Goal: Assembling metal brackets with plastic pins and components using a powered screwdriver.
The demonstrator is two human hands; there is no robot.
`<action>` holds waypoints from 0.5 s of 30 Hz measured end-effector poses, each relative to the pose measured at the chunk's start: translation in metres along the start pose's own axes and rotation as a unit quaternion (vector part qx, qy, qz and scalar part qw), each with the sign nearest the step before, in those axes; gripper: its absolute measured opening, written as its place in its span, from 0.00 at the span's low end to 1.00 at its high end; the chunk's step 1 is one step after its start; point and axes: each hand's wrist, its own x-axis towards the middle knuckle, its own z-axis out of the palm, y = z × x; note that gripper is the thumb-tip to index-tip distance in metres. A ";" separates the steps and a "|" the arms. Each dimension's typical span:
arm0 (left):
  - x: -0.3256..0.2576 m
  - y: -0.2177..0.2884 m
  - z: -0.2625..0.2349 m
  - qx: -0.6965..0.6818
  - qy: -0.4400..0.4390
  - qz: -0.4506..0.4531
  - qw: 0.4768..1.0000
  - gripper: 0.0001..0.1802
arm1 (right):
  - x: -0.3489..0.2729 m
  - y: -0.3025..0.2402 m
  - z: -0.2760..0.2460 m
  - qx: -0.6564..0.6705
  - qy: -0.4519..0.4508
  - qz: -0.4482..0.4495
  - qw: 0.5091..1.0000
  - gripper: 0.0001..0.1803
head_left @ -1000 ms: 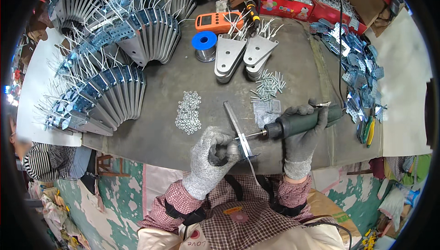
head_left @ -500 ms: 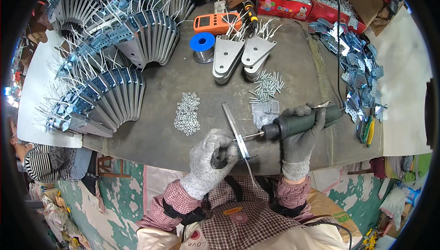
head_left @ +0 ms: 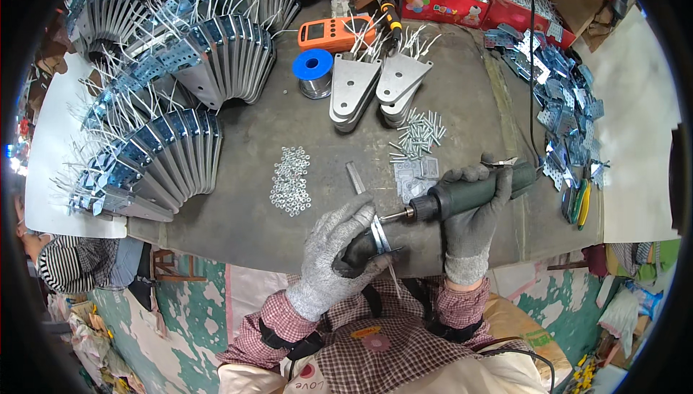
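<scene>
My right hand [head_left: 473, 221], in a grey glove, is wrapped round a dark green electric screwdriver [head_left: 469, 195] lying level, its tip pointing left. A shiny lever [head_left: 500, 162] shows at the top of its body. My left hand [head_left: 336, 246], gloved too, grips a flat metal bracket [head_left: 380, 235], seen edge-on, with fingers on its left side and the thumb near its lower end. The screwdriver's bit [head_left: 393, 216] meets the bracket's right side; whether it sits on a screw is too small to tell. A thin white wire [head_left: 395, 278] hangs below the bracket.
Nuts [head_left: 291, 181] and screws [head_left: 419, 136] lie in piles beyond my hands, with clear plastic pieces [head_left: 416, 177] nearby. Stacked brackets [head_left: 354, 91], a solder spool [head_left: 313, 76] and an orange meter [head_left: 336, 33] stand behind. Assembled brackets [head_left: 180, 149] fill the left; metal plates [head_left: 567, 105] and pliers [head_left: 582, 203] lie right.
My left hand's fingers have shifted up and spread along the bracket, which they pinched lower before. My right hand and the screwdriver have stayed nearly in place.
</scene>
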 end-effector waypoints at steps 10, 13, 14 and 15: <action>-0.001 0.003 0.003 0.002 0.011 -0.008 1.000 0.43 | -0.002 0.001 0.001 0.007 -0.001 0.002 1.000 0.18; 0.003 0.006 -0.003 -0.030 -0.006 -0.023 0.999 0.40 | -0.001 0.001 0.001 0.007 -0.003 0.003 1.000 0.18; 0.000 0.004 -0.002 -0.105 0.016 -0.056 0.993 0.36 | -0.001 0.002 0.001 0.004 -0.002 0.000 1.000 0.18; -0.004 -0.001 0.000 -0.178 0.037 -0.088 0.979 0.33 | -0.001 0.003 0.002 0.000 0.000 -0.003 1.000 0.18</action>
